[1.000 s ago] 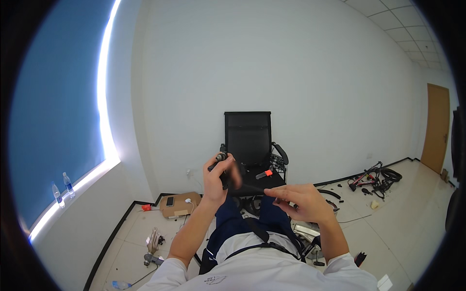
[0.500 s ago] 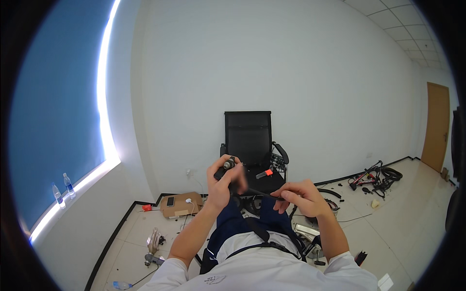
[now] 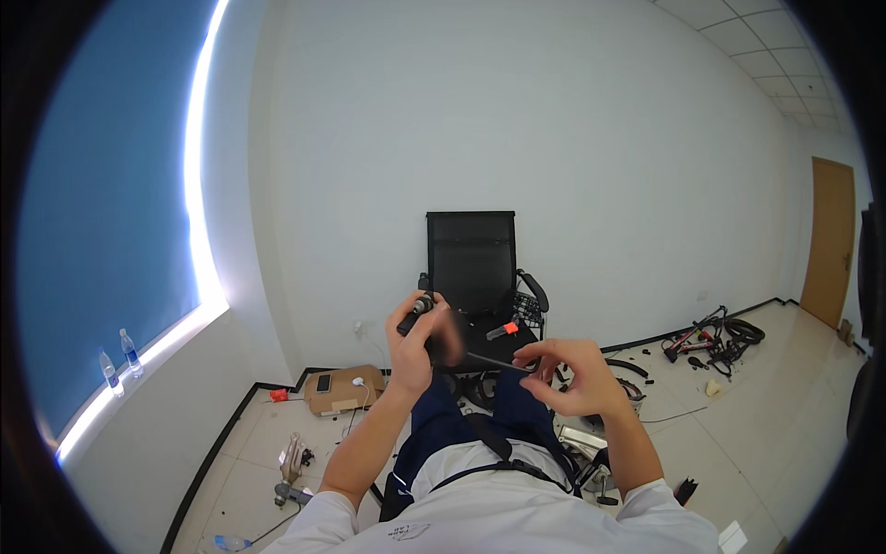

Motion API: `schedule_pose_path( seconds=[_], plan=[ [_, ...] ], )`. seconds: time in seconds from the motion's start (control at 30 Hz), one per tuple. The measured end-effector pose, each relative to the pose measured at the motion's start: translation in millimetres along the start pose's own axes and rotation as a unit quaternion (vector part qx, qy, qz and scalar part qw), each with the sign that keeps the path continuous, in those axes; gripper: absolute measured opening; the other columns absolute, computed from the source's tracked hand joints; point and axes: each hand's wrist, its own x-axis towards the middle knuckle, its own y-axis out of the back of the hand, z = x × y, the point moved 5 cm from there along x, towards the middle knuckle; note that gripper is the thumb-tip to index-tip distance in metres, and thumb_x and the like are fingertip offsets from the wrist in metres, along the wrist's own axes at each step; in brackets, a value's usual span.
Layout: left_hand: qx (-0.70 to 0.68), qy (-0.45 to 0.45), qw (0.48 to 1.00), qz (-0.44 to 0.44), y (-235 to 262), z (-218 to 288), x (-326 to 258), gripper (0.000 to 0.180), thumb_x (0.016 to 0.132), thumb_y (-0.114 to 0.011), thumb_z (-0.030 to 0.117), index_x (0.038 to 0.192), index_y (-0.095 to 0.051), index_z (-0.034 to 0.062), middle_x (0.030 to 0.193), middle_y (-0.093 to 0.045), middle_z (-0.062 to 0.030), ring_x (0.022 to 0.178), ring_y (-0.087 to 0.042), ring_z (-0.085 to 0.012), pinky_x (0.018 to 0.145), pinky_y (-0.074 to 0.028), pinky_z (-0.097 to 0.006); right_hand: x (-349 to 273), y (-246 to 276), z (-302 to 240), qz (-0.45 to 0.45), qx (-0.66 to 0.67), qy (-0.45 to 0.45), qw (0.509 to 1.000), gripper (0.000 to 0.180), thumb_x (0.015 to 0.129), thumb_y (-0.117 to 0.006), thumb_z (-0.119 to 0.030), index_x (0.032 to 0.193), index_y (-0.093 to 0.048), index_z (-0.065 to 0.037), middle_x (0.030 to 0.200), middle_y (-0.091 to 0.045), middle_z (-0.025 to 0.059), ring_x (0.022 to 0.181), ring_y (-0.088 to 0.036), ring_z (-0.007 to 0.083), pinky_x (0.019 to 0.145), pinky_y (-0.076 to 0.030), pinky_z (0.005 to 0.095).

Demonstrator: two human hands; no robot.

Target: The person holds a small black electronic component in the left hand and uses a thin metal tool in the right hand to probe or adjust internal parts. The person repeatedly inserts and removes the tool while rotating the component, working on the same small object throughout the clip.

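Centre frame, I see the left hand (image 3: pixel 409 346) wrapped around a dark part (image 3: pixel 423 306). The right hand (image 3: pixel 583 376) has its fingers (image 3: pixel 552 347) parted beside a slim rod (image 3: pixel 498 362), grip impossible to tell; I judge it light, stiff, best pinched at its outer end.

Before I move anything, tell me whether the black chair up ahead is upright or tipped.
Upright: the black chair's backrest rises above its seat, and an armrest shows beside it.
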Motion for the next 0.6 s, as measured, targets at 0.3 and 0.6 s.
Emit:
schedule_pose_path(
  seconds=[0.3, 0.6],
  plan=[
    [-0.044, 0.048, 0.998, -0.001, 1.5, -4.8, 3.0, 0.020, 0.091, -0.056, 0.020, 0.090, -0.054, 0.0007, 0.059, -0.048, -0.0071, 0.046, -0.055, -0.0199, 0.038, -0.038, -0.031, 0.9, -0.5, 1.6, 0.038, -0.127, 0.051, 0.990, 0.019, 0.081, -0.069, -0.002, 0.099, -0.071, -0.001, 0.076, -0.071, 0.0067, 0.059, -0.065, 0.0147, 0.055, -0.050, 0.0240],
    [-0.022, 0.027, 0.999, -0.021, -6.9, 5.4, -0.7, 0.018, 0.092, -0.055, 0.019, 0.090, -0.054, 0.0010, 0.059, -0.048, -0.0064, 0.047, -0.055, -0.0196, 0.038, -0.038, -0.029, -0.1, -13.1, 9.4, 0.008, 0.063, -0.084, 0.994, 0.028, 0.094, -0.052, -0.009, 0.118, -0.063, -0.001, 0.074, -0.072, 0.0090, 0.061, -0.068, 0.0122, 0.057, -0.051, 0.0229]
  ],
)
